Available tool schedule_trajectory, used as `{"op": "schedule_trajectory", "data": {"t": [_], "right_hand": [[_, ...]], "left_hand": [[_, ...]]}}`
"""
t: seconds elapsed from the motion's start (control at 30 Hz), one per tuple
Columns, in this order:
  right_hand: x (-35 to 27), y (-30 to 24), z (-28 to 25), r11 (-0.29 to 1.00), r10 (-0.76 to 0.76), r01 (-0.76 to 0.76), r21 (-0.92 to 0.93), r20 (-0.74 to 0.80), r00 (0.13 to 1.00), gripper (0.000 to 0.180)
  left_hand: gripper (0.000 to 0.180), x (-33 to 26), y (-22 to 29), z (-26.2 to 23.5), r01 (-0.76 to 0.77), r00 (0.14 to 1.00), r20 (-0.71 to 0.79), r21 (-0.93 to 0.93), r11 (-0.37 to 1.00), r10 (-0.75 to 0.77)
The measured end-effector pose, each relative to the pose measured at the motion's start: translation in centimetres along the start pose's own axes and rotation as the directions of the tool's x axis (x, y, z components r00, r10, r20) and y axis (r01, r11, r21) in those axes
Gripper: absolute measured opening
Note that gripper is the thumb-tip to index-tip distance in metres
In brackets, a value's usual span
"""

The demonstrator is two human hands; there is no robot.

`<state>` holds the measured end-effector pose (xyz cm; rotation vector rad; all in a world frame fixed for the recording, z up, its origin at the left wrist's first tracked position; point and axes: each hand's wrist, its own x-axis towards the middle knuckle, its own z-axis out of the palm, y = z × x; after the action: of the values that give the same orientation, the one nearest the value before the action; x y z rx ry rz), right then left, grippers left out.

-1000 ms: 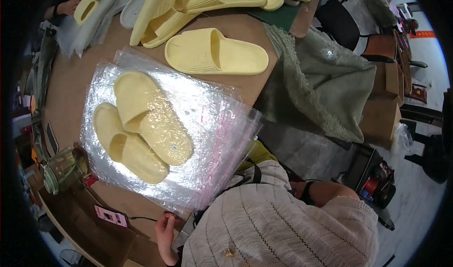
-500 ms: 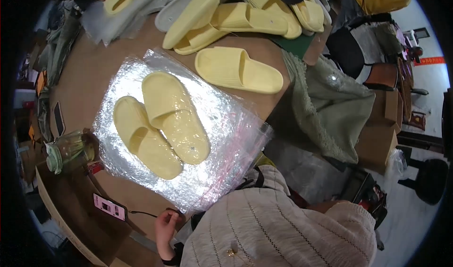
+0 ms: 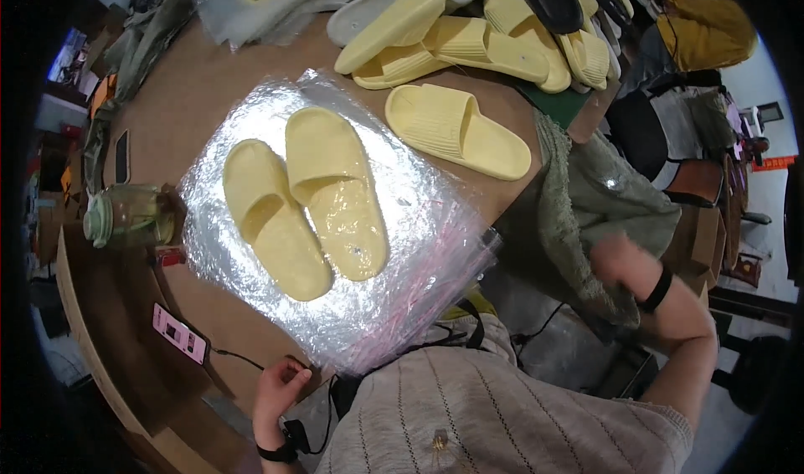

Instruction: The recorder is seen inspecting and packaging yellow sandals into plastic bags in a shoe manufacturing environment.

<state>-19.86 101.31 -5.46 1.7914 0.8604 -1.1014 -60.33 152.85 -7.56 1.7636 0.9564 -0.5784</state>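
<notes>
Two yellow slippers, the left slipper (image 3: pixel 276 218) and the right slipper (image 3: pixel 339 193), lie side by side on a stack of clear plastic bags (image 3: pixel 410 281) with pinkish-red edges. They look glossy, the right one most, as if under film. My left hand (image 3: pixel 280 388) is at the near table edge by the stack's lower corner, fingers loosely bent, thumb a little apart, nothing visible in it. Off to the right, my right hand (image 3: pixel 621 260) is smeared by motion in front of a grey-green cloth; its fingers cannot be made out. A single yellow slipper (image 3: pixel 461 131) lies beyond the stack.
Yellow, grey and black slippers (image 3: pixel 494 47) are heaped at the far side. A phone (image 3: pixel 181 333) with a cable, a glass jar (image 3: pixel 130 216) and a dark phone (image 3: pixel 123 156) are at the left. Grey-green cloth (image 3: pixel 569 214) hangs over the right table edge.
My right arm has come into view at the right, its hand moving. My left hand has opened slightly. The view has shifted, and another person's hand at the far left is out of sight.
</notes>
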Motion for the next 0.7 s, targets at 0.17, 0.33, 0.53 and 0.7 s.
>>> {"op": "schedule_trajectory", "data": {"t": [0.17, 0.33, 0.53, 0.7], "right_hand": [[-6.2, 0.5, -17.2, 0.887, -0.277, 0.429, 0.174, -0.543, 0.793, 0.018], [-5.7, -6.8, -25.3, 0.439, -0.637, 0.895, 0.077, -0.676, 0.371, 0.038], [-5.1, -14.0, -32.9, -0.011, -0.301, 1.000, 0.023, -0.953, 0.018, 0.026], [-10.5, -18.0, -35.8, -0.315, -0.233, 0.947, 0.055, -0.972, -0.021, 0.024]], "left_hand": [[0.022, -0.7, 0.1, 0.7, -0.064, 0.996, -0.062, -0.115, 0.991, 0.057], [0.023, -1.5, -0.7, 1.4, -0.219, 0.966, -0.137, 0.016, 0.976, 0.219], [0.032, -3.3, 1.0, 0.7, -0.295, 0.953, -0.066, 0.018, 0.955, 0.295], [0.045, -5.9, 7.1, 0.0, -0.570, 0.810, -0.095, 0.107, 0.815, 0.579]]}}
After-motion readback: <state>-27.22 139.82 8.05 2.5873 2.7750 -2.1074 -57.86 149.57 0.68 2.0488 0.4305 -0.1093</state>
